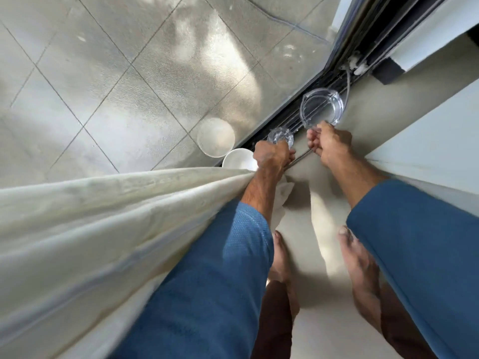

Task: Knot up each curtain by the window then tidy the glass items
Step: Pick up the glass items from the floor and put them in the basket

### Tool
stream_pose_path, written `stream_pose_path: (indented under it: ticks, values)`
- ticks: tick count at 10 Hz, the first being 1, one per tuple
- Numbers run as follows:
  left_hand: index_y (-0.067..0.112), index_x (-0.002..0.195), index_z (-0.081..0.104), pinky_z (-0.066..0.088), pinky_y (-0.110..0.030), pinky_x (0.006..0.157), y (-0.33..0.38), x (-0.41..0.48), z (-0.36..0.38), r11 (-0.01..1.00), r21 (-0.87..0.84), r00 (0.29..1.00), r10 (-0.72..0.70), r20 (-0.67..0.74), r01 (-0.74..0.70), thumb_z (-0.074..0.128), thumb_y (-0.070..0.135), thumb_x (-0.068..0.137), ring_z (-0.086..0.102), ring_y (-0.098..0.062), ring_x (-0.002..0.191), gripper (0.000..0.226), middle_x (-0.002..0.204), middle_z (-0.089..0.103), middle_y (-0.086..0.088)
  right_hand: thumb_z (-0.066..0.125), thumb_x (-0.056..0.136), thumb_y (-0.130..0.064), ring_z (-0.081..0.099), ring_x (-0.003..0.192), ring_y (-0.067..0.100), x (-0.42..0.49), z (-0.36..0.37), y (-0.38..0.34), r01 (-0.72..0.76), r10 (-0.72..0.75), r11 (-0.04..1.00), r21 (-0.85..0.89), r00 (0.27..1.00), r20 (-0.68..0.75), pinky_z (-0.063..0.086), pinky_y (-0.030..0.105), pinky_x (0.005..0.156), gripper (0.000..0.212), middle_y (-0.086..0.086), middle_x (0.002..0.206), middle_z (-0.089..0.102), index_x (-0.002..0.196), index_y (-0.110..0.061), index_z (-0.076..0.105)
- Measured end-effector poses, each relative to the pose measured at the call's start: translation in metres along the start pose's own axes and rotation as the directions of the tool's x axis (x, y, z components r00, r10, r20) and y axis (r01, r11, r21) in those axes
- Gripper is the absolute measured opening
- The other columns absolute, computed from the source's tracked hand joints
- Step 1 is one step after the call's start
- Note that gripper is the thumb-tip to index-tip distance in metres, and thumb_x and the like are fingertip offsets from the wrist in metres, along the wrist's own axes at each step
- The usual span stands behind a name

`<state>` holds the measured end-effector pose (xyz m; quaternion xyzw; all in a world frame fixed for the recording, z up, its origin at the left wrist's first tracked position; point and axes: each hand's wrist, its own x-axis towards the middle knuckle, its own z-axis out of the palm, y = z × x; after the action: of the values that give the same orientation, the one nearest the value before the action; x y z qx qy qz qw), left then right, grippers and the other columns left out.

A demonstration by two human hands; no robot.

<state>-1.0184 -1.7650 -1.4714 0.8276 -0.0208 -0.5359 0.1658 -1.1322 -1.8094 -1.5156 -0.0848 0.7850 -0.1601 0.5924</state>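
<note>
I look straight down at the floor by a sliding glass door. My left hand (272, 154) is shut on a small clear drinking glass (280, 137), seen from above. My right hand (329, 145) grips the handle of a larger clear glass jug (322, 107), which hangs over the dark door track (290, 120). A cream curtain (108, 229) drapes from the lower left up to my left forearm and covers the space beside it.
A white bowl (239, 159) sits on the floor by the track, its reflection showing in the door glass (216, 138). Tiled ground lies beyond the glass. A white wall (427, 141) runs on the right. My bare feet (363, 270) stand on the beige floor.
</note>
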Motion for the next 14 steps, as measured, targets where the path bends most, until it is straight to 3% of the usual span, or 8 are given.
stream_pose_path:
  ticks: [1,3,4,5,7,9,11,14]
  values:
    - [-0.011,0.12,0.059,0.047,-0.015,0.042,-0.024,-0.036,-0.015,1.0,0.004,0.998,-0.004,0.06,0.004,0.053,0.009,0.096,0.06,-0.011,0.049,0.032,0.087,0.071,-0.015,0.057,0.101,-0.03,0.052,0.035,0.004,-0.042,-0.011,0.018,-0.044,0.044,0.999,-0.01,0.999,0.015,0.047,0.017,0.041,0.034,0.001,0.062,0.066,0.08,-0.007,0.07]
    - [-0.009,0.131,0.05,0.042,-0.011,0.034,-0.077,-0.173,-0.054,0.994,0.028,0.994,-0.105,0.022,0.105,0.045,0.009,0.1,0.052,0.001,0.032,0.036,0.078,0.057,-0.006,0.065,0.087,-0.02,0.05,0.035,0.012,-0.179,-0.07,0.051,-0.079,0.078,0.997,0.014,0.995,0.064,0.041,0.021,0.041,0.024,0.013,0.064,0.069,0.069,-0.004,0.067]
    - [-0.007,0.126,0.054,0.044,-0.012,0.035,-0.074,-0.275,-0.079,0.986,0.031,0.984,-0.16,-0.074,0.163,0.045,0.007,0.1,0.056,0.002,0.036,0.03,0.082,0.061,-0.008,0.067,0.083,-0.021,0.054,0.041,0.013,-0.266,-0.113,0.056,-0.138,0.135,0.99,0.014,0.985,0.11,0.045,0.023,0.045,0.024,0.011,0.062,0.069,0.069,-0.003,0.072]
    - [-0.007,0.107,0.063,0.058,-0.031,0.06,-0.088,-0.351,-0.094,0.959,0.223,0.98,-0.145,-0.139,0.173,0.052,0.009,0.093,0.072,-0.024,0.078,0.024,0.093,0.07,-0.02,0.069,0.086,-0.026,0.062,0.052,0.02,-0.343,-0.166,0.052,-0.148,0.147,0.989,0.015,0.987,0.066,0.05,0.03,0.053,0.026,0.012,0.068,0.074,0.071,-0.005,0.074]
    - [-0.005,0.099,0.069,0.058,-0.028,0.063,-0.093,-0.45,-0.102,0.922,0.383,0.982,0.128,-0.136,-0.067,0.038,0.046,0.087,0.07,-0.032,0.082,0.062,0.092,0.072,-0.022,0.067,0.089,-0.023,0.065,0.052,0.017,-0.438,-0.266,0.045,-0.092,0.089,0.992,0.09,0.995,0.039,0.048,0.022,0.043,0.023,0.015,0.072,0.075,0.091,-0.001,0.074]
    - [0.011,0.066,0.069,0.058,-0.041,0.061,-0.127,-0.471,-0.093,0.726,0.595,0.935,0.323,0.146,-0.344,0.028,0.054,0.075,0.069,-0.026,0.062,0.06,0.062,0.07,-0.005,0.072,0.09,-0.02,0.062,0.051,0.015,-0.493,-0.337,0.079,-0.058,0.07,0.948,0.312,0.997,-0.027,0.041,0.02,0.042,0.022,0.019,0.078,0.075,0.086,0.002,0.074]
    - [0.004,0.071,0.07,0.061,-0.048,0.063,-0.173,-0.484,-0.097,0.561,0.662,0.868,0.324,0.377,-0.497,0.046,0.041,0.086,0.074,-0.027,0.068,0.047,0.064,0.072,-0.012,0.067,0.093,-0.021,0.055,0.048,0.014,-0.545,-0.377,0.163,-0.051,0.111,0.863,0.503,0.99,-0.09,0.038,0.02,0.041,0.026,0.017,0.07,0.069,0.074,-0.003,0.072]
    - [0.01,0.048,0.068,0.045,-0.033,0.06,-0.249,-0.631,-0.094,0.07,0.708,0.697,0.27,0.665,-0.703,0.047,0.037,0.091,0.063,-0.024,0.053,0.055,0.045,0.064,-0.005,0.06,0.094,-0.013,0.05,0.037,0.004,-0.616,-0.45,0.301,-0.063,0.314,0.712,0.7,0.919,-0.237,0.039,0.015,0.038,0.028,0.006,0.058,0.06,0.093,0.013,0.07]
